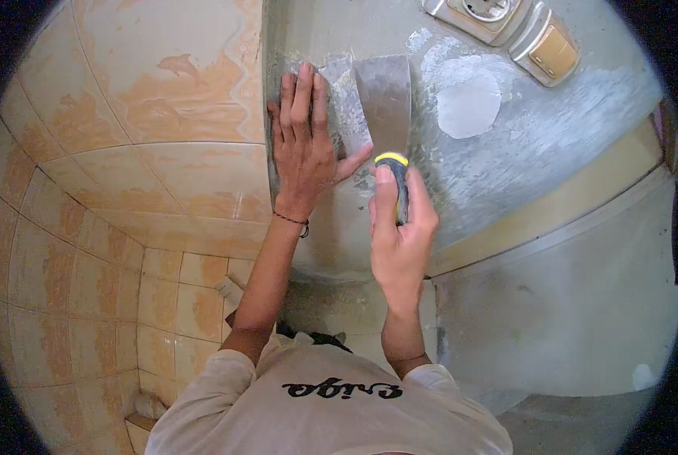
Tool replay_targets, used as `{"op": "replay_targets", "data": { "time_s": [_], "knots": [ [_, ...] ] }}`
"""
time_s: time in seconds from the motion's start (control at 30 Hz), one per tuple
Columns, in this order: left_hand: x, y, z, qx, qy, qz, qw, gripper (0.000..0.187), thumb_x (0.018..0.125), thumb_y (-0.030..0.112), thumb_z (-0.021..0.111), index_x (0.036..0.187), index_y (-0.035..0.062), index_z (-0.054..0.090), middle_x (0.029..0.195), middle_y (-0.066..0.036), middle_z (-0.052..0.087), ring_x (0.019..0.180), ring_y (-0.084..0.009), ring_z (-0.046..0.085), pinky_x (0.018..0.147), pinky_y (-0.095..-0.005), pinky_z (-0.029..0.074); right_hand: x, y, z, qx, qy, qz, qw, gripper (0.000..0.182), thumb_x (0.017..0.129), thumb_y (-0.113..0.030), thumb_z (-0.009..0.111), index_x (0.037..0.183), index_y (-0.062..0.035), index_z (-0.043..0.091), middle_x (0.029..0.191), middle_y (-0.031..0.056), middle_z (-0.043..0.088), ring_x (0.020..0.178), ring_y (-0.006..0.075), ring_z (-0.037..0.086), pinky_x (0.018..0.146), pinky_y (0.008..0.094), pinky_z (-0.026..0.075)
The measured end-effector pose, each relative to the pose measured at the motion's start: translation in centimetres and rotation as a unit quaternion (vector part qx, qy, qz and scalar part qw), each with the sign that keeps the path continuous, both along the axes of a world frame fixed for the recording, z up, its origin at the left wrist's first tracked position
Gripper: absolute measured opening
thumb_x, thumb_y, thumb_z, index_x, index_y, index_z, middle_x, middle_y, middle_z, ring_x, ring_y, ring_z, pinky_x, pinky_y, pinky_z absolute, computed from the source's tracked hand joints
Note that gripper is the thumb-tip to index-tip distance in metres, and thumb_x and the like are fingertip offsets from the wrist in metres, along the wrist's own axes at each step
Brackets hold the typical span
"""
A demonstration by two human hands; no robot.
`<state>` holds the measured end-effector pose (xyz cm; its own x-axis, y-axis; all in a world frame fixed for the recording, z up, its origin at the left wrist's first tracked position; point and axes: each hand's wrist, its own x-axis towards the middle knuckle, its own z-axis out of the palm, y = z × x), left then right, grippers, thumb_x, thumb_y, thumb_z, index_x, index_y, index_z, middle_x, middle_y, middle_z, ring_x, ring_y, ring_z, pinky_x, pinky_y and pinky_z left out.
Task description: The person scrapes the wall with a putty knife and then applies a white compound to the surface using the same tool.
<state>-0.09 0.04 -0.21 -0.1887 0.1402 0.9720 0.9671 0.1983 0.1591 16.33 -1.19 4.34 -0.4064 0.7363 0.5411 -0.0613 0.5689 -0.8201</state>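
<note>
My left hand [305, 148] lies flat on the grey wall, fingers pointing up and thumb stretched toward the scraper. Under and beside its fingers is a rough, pale patch [346, 102] on the wall. My right hand [403, 235] is wrapped round the dark and yellow handle of a wide scraper [386, 106]. The scraper's metal blade rests against or just over the wall, its broad edge upward, at the right side of the rough patch. A smooth white round patch [469, 106] shows on the wall to the right of the blade.
A socket [479, 15] and a switch [545, 53] are mounted at the upper right. Tiles with an orange pattern [179, 83] cover the wall on the left. A pale ledge [559, 197] runs diagonally at the right, above a grey panel [559, 311].
</note>
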Motion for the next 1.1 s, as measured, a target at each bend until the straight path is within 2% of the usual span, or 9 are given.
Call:
{"op": "replay_targets", "data": {
  "time_s": [0.2,0.27,0.4,0.47,0.6,0.77,0.87,1.0,1.1],
  "knots": [
    [0.0,0.1,0.1,0.012,0.002,-0.001,1.0,0.109,0.074,0.059,0.073,0.153,0.0006,0.026,0.159,-0.018,0.027,0.146,-0.0388,0.027,0.114,-0.0582,0.025,-0.4,-0.5,0.5,-0.003,0.017,0.0,1.0,0.026,0.102,-0.025,0.056,0.095,-0.0002,0.06,0.067,-0.0032,0.047,0.059,0.0029,0.043,0.049,0.0214,0.032],
    [-0.1,0.0,0.2,0.008,0.006,0.001,1.0,0.11,0.073,0.06,0.073,0.153,0.0007,0.026,0.159,-0.018,0.027,0.146,-0.0384,0.027,0.114,-0.058,0.025,-0.1,-0.7,0.5,0.0,-0.021,-0.016,1.0,0.019,0.101,-0.018,0.055,0.098,0.0003,0.06,0.079,0.0192,0.064,0.067,0.0303,0.065,0.062,0.0365,0.047],
    [-0.1,0.1,0.2,0.013,0.002,-0.003,1.0,0.111,0.072,0.06,0.074,0.153,0.0008,0.027,0.159,-0.018,0.027,0.146,-0.0385,0.027,0.115,-0.0578,0.025,0.0,-0.8,0.7,-0.019,-0.042,-0.016,0.999,0.019,0.101,-0.018,0.054,0.097,0.0004,0.059,0.079,0.0196,0.064,0.07,0.0309,0.067,0.063,0.0371,0.047],
    [-0.1,-0.1,0.2,0.007,0.002,-0.004,1.0,0.111,0.071,0.059,0.074,0.153,0.0007,0.027,0.159,-0.018,0.027,0.146,-0.0389,0.027,0.115,-0.0579,0.026,-0.5,-0.9,0.1,-0.037,0.009,0.008,0.999,0.024,0.103,-0.023,0.055,0.1,0.0002,0.058,0.072,-0.0035,0.048,0.059,0.0028,0.043,0.05,0.0209,0.033],
    [0.0,-0.1,0.3,0.012,0.003,-0.002,1.0,0.112,0.07,0.058,0.075,0.153,0.0004,0.026,0.159,-0.018,0.027,0.145,-0.0392,0.027,0.115,-0.0581,0.026,-0.7,-0.9,0.1,-0.014,0.017,0.005,1.0,0.031,0.103,-0.021,0.053,0.124,0.0007,0.057,0.077,-0.0026,0.048,0.062,0.0038,0.044,0.053,0.0209,0.035],
    [0.1,-0.1,0.2,0.008,-0.003,-0.003,1.0,0.111,0.07,0.057,0.075,0.152,0.0005,0.028,0.158,-0.018,0.028,0.146,-0.0387,0.027,0.114,-0.0583,0.028,-1.4,0.8,0.0,0.241,-0.003,-0.007,0.971,0.057,0.104,-0.017,0.047,0.154,0.002,0.027,0.134,0.0157,0.057,0.084,0.0132,0.056,0.075,0.0262,0.048],
    [-0.1,-0.1,0.1,0.004,-0.001,-0.003,1.0,0.109,0.071,0.058,0.074,0.152,0.0009,0.029,0.158,-0.017,0.029,0.146,-0.0385,0.027,0.114,-0.0583,0.028,-1.3,-0.6,0.4,0.105,0.026,0.001,0.994,0.055,0.104,-0.016,0.045,0.153,0.0044,0.027,0.152,0.0179,0.042,0.09,0.0142,0.057,0.081,0.0277,0.049],
    [0.0,0.0,0.0,0.013,0.003,0.005,1.0,0.109,0.071,0.059,0.073,0.153,0.0013,0.028,0.158,-0.017,0.029,0.146,-0.0384,0.028,0.114,-0.0584,0.028,-1.3,-0.2,0.3,0.182,-0.007,-0.011,0.983,0.055,0.104,-0.015,0.044,0.153,0.0027,0.027,0.15,0.0174,0.045,0.087,0.0133,0.055,0.08,0.0275,0.049],
    [0.0,-0.1,0.2,0.01,0.003,0.007,1.0,0.111,0.07,0.058,0.075,0.153,0.0012,0.027,0.158,-0.017,0.029,0.146,-0.0383,0.028,0.113,-0.0585,0.029,-1.2,-0.4,0.4,0.156,0.004,-0.007,0.988,0.055,0.104,-0.015,0.045,0.154,0.0006,0.028,0.125,0.013,0.061,0.078,0.0115,0.052,0.071,0.026,0.047]
  ]
}}
